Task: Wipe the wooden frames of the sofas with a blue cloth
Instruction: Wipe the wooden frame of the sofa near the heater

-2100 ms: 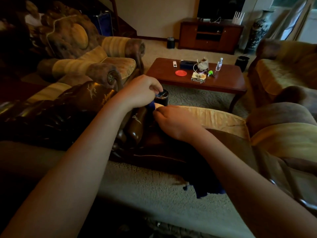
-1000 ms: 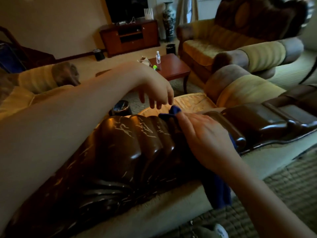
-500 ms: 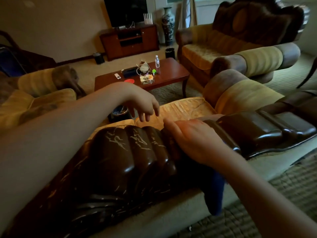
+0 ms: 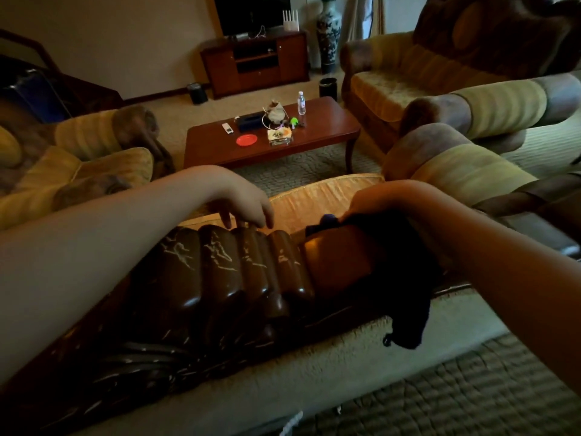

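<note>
Change: against the frame 0.5 s ago, the right hand [image 4: 374,202] has slid along the wooden frame [image 4: 220,278] toward its right end and tipped over the front edge; the blue cloth [image 4: 405,278] now drapes over the frame top instead of lying mostly hidden under the palm.
Left hand: the left hand [image 4: 248,206] hangs just above the frame's front edge as before, fingers loosely curled downward, holding nothing.
Right hand: fingers hidden over the far side of the frame, pressing on the cloth; whether they curl round it I cannot tell.
Cloth: lies across the frame, long axis front to back, 1 small corner poking up at the front edge beside the hand, the loose end hanging down the near side.
Frame: carved and glossy, long axis from lower left to upper right.
Beyond the frame: a yellow seat cushion [image 4: 314,196], then the counter [image 4: 314,133] with a red plate [image 4: 246,140] and a bottle [image 4: 301,103].
</note>
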`<state>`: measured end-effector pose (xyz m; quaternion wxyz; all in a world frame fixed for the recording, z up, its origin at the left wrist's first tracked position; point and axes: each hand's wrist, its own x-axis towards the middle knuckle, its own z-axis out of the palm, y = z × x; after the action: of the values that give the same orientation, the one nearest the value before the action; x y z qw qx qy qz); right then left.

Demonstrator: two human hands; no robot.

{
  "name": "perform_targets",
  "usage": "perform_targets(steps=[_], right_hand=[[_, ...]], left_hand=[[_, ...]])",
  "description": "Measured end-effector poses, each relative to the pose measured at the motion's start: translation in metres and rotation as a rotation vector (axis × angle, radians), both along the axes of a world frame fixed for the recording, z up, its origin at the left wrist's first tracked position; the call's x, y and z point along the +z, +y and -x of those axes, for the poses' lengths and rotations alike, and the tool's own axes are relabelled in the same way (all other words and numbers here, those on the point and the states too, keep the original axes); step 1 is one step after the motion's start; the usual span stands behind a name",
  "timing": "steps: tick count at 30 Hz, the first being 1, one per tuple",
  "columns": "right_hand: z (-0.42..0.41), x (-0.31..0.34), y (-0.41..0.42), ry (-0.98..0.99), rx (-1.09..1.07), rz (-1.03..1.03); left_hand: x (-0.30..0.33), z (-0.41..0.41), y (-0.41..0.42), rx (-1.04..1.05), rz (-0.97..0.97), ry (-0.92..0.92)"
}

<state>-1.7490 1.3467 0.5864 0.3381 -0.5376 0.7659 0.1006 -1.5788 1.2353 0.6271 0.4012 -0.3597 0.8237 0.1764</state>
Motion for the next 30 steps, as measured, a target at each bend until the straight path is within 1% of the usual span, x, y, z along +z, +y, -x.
perform_targets(steps=[2,4,6,8,10,12,14,16,19,21,23,25,27,28,30], right_hand=[[-0.020,0.010,0.006,-0.009,0.067,0.086],[-0.053,0.019,0.004,-0.102,0.138,0.210],[-0.079,0.022,-0.003,-0.164,0.189,0.258],[-0.086,0.021,-0.006,-0.163,0.166,0.271],[-0.081,0.019,0.001,-0.141,0.118,0.297],[-0.073,0.017,0.014,-0.134,0.058,0.386],[-0.066,0.011,0.033,-0.148,-0.083,0.565],[-0.063,0.002,0.053,-0.113,-0.266,0.778],[-0.070,-0.023,0.079,0.069,-0.636,1.145],[-0.076,-0.040,0.089,0.206,-0.884,1.322],[-0.091,-0.055,0.098,0.247,-1.050,1.491],[-0.119,-0.072,0.099,0.280,-1.117,1.645],[-0.154,-0.088,0.090,0.325,-1.151,1.699],[-0.172,-0.095,0.085,0.320,-1.182,1.707],[-0.206,-0.104,0.074,0.248,-1.255,1.747]], left_hand=[[0.002,0.007,0.002,-0.020,-0.012,0.005],[0.007,0.014,0.004,-0.045,-0.024,-0.009],[0.015,0.019,0.003,-0.094,-0.006,-0.035],[0.022,0.023,0.001,-0.131,0.013,-0.043],[0.027,0.028,-0.003,-0.161,0.026,-0.001],[0.030,0.031,-0.004,-0.194,-0.003,0.054],[0.030,0.032,0.001,-0.206,-0.045,0.134],[0.029,0.031,0.011,-0.209,-0.108,0.234],[0.023,0.030,0.032,-0.251,-0.226,0.371],[0.018,0.028,0.049,-0.312,-0.263,0.413],[0.012,0.026,0.067,-0.428,-0.262,0.378],[0.006,0.027,0.083,-0.571,-0.206,0.317],[0.005,0.028,0.089,-0.652,-0.173,0.271],[0.006,0.028,0.089,-0.671,-0.194,0.253],[0.008,0.025,0.085,-0.695,-0.247,0.216]])
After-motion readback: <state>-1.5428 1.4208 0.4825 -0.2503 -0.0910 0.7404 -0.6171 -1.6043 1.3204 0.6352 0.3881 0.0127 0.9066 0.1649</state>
